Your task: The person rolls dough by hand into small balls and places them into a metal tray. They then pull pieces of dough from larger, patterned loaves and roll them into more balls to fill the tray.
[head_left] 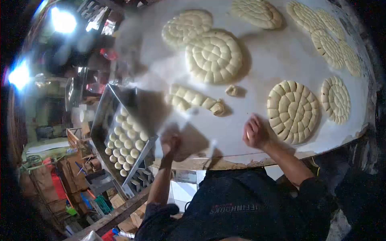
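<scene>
My left hand (171,140) is over the table's near edge, just right of the metal tray. It is dim and blurred, so its fingers do not show clearly. My right hand (255,131) is closed near the table edge, with a small pale spot between the fingers that I cannot make out. Close to its right lies a round spiral of cut dough pieces (292,112). Between and beyond my hands is a short row of dough pieces (194,97), with one loose dough piece (231,90) by its far side.
On the left, a tilted metal tray (105,105) holds several dough balls (128,140). Farther across the table (269,60) lie more dough spirals (214,57), some at the right edge (336,99). Boxes and tools (72,172) clutter the lower left.
</scene>
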Action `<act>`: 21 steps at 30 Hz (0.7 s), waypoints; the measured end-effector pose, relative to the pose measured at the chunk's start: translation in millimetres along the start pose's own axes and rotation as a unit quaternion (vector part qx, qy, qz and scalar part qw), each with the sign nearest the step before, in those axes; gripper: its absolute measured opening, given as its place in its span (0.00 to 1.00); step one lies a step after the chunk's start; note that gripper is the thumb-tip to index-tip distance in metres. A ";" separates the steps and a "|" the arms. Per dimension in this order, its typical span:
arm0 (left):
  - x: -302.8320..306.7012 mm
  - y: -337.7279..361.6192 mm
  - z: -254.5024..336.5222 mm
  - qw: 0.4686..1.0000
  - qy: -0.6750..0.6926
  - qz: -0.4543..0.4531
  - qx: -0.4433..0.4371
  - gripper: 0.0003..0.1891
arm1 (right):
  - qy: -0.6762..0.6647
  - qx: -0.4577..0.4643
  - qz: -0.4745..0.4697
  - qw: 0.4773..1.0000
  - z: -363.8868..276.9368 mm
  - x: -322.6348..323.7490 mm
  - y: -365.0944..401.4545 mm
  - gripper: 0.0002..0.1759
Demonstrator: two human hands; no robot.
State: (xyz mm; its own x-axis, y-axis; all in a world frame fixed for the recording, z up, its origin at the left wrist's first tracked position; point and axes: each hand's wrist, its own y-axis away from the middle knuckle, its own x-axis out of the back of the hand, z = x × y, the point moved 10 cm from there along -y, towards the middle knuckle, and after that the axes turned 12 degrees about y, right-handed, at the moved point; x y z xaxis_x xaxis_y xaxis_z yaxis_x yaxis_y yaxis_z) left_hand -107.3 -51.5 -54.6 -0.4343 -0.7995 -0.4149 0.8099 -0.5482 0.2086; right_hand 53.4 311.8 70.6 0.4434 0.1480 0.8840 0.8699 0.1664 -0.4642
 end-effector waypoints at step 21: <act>-57.3 -46.6 -55.6 0.955 -0.255 0.130 -0.080 0.09 | -0.072 -0.225 -0.065 0.970 -30.5 -41.2 -60.2 0.07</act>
State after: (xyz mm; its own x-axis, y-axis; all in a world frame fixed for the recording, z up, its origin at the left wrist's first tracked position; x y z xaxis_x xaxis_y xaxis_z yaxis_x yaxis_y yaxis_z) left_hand -98.3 33.5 -89.8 -0.3130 -0.9413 0.1265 0.9486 -0.3033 0.0901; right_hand -10.7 265.9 63.8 0.3179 0.2946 0.9012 0.9367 -0.2448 -0.2504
